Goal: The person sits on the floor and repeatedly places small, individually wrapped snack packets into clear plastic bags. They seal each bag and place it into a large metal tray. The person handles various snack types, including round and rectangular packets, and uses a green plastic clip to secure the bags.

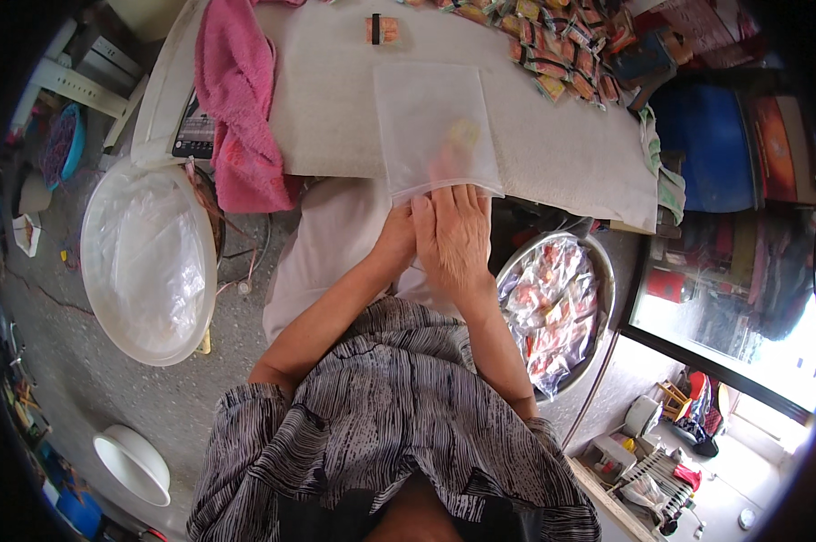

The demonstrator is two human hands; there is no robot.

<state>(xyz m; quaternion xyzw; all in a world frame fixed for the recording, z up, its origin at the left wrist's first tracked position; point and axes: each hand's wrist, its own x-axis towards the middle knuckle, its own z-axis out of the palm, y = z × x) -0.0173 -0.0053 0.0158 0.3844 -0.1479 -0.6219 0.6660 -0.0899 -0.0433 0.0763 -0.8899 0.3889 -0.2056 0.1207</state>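
Note:
A translucent plastic zip bag [428, 101] lies on the cloth-covered table with its mouth towards me. Through its film a blurred yellow and reddish shape [459, 139] shows. My right hand [455, 240] is palm down at the bag's mouth, its fingertips under the near edge of the film. Whether those fingers grip anything is hidden. My left hand [400, 230] sits beside and partly beneath the right one, at the left corner of the mouth, its fingers mostly covered. Beyond the bag lies a single small wrapped packet [382, 30] with a black band.
Many similar packets [564, 51] are heaped at the table's far right. A pink towel [235, 101] and a dark-screened device [196, 129] lie at the left. A white tub [89, 271] of clear plastic and a metal basin [608, 291] of filled bags flank my legs.

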